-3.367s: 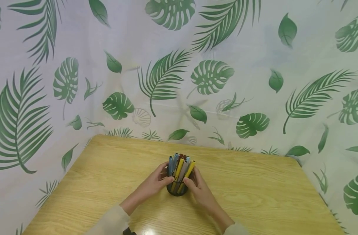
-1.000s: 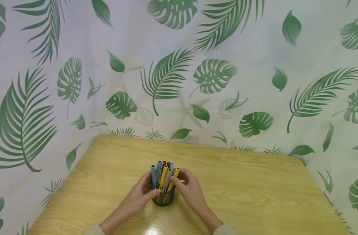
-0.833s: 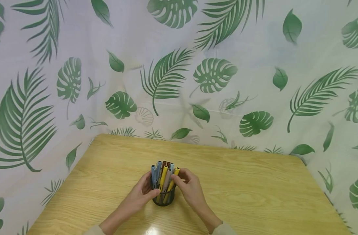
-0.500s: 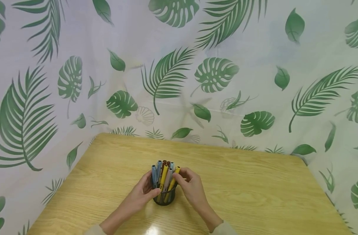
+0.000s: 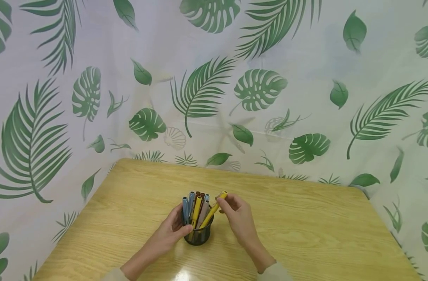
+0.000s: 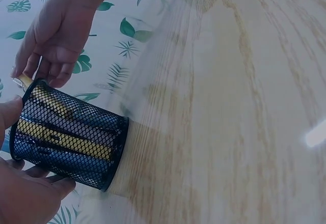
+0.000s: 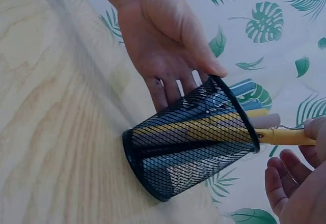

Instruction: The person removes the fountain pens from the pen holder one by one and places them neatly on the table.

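While a pale wall covering (image 5: 302, 62) printed with green leaves fills most of my head view, a grained wooden table (image 5: 312, 222) spreads out below it. The left hand (image 5: 170, 230) and the right hand (image 5: 241, 219) reach in from either side, well clear of each other, with pale sleeves (image 5: 274, 272) at the wrists. Between them a black mesh pen cup (image 5: 197, 237) stands on the table, low and just left of centre. I see the left hand curled round the cup's side, its thumb by the rim; the right hand pinches the upper end of a yellow pen (image 5: 209, 215). That pen leans out over the cup's right side, its lower part inside. Around it stand a second yellow pen (image 5: 197, 210), a grey pen (image 5: 203, 214), blue pens (image 5: 185, 208) and dark red pens (image 5: 198, 194). I judge the cup stiff, light and easily tipped, best steadied by its side wall. The yellow pen should be light, rigid and hardly fragile, though its smooth barrel may slip or turn; I would take it high, near the thin clip (image 7: 287, 128).
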`<state>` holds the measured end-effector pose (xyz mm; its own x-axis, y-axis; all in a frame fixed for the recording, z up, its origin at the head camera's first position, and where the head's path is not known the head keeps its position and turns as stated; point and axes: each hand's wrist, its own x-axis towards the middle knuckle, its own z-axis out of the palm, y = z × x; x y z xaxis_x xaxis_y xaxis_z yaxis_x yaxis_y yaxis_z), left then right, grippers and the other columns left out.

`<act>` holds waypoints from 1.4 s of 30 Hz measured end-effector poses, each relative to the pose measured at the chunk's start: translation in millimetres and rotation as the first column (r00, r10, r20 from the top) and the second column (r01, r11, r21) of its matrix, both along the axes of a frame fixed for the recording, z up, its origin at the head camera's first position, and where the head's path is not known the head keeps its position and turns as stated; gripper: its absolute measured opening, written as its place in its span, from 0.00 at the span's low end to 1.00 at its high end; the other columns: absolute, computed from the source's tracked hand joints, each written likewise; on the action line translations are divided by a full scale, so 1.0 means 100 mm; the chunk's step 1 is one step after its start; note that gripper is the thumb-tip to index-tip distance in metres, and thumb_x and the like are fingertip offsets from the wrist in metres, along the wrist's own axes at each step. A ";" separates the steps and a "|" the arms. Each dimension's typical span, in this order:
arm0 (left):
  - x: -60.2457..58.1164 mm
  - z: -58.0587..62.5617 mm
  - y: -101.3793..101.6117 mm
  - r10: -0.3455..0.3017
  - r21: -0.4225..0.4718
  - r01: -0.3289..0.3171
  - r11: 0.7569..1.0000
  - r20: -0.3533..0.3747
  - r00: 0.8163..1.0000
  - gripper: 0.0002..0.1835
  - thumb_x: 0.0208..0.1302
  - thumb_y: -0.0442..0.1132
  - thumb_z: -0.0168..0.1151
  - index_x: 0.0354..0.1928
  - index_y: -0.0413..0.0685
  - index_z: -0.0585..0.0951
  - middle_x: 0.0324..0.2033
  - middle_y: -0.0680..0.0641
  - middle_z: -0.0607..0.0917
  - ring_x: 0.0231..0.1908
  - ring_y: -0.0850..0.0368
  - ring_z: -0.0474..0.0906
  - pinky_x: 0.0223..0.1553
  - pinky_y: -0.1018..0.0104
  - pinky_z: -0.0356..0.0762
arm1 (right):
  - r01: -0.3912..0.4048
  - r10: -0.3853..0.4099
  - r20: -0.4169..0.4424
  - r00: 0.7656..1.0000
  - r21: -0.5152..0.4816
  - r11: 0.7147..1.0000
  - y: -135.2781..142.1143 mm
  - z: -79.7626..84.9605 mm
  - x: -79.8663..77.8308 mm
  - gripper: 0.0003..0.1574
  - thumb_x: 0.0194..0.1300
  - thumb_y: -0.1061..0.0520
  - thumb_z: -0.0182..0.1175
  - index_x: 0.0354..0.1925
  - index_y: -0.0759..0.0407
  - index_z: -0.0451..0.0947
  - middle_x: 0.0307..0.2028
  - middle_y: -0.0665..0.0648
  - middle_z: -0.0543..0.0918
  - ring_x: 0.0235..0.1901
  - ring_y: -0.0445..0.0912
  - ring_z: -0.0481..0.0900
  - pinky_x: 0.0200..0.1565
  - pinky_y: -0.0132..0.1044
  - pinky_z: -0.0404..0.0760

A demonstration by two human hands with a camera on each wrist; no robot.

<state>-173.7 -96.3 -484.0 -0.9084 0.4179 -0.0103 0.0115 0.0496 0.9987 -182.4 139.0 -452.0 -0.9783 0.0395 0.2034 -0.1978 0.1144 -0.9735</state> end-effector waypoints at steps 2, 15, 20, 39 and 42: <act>0.00 -0.01 0.00 -0.002 0.001 0.002 1.000 0.005 1.000 0.45 0.77 0.42 0.61 0.82 0.37 0.44 0.78 0.29 0.54 0.77 0.35 0.50 0.76 0.44 0.50 | 0.000 0.000 0.004 1.000 -0.018 1.000 0.04 0.02 -0.02 0.14 0.75 0.55 0.64 0.47 0.66 0.83 0.45 0.61 0.87 0.44 0.46 0.84 0.47 0.39 0.86; -0.02 -0.03 -0.02 0.005 -0.014 -0.005 1.000 0.006 1.000 0.45 0.77 0.42 0.62 0.82 0.38 0.45 0.78 0.30 0.54 0.78 0.36 0.49 0.76 0.44 0.50 | 0.004 0.008 0.052 0.999 -0.213 0.977 0.29 0.09 -0.07 0.20 0.77 0.54 0.62 0.50 0.74 0.78 0.43 0.63 0.86 0.42 0.48 0.86 0.47 0.40 0.88; -0.02 -0.03 -0.02 -0.001 -0.014 0.001 1.000 0.003 1.000 0.45 0.77 0.42 0.61 0.82 0.38 0.44 0.78 0.30 0.53 0.78 0.36 0.49 0.76 0.44 0.51 | 0.004 0.014 0.057 0.998 -0.295 0.955 0.36 0.14 -0.08 0.23 0.78 0.54 0.60 0.52 0.77 0.74 0.43 0.61 0.84 0.41 0.48 0.85 0.49 0.40 0.88; -0.02 -0.02 -0.02 -0.008 -0.012 0.008 1.000 -0.008 1.000 0.45 0.77 0.42 0.61 0.82 0.39 0.45 0.78 0.30 0.54 0.77 0.35 0.49 0.75 0.44 0.51 | 0.100 -0.079 0.069 0.994 -0.389 0.916 0.83 0.26 -0.03 0.13 0.77 0.54 0.60 0.47 0.65 0.78 0.41 0.55 0.84 0.41 0.44 0.85 0.48 0.35 0.86; -0.02 -0.01 -0.02 -0.009 -0.014 0.009 1.000 -0.007 1.000 0.45 0.77 0.42 0.61 0.82 0.39 0.45 0.77 0.29 0.55 0.77 0.35 0.50 0.75 0.43 0.51 | 0.115 -0.093 0.075 0.993 -0.389 0.914 0.93 0.25 -0.01 0.12 0.77 0.54 0.60 0.47 0.63 0.79 0.42 0.56 0.84 0.41 0.43 0.85 0.48 0.35 0.86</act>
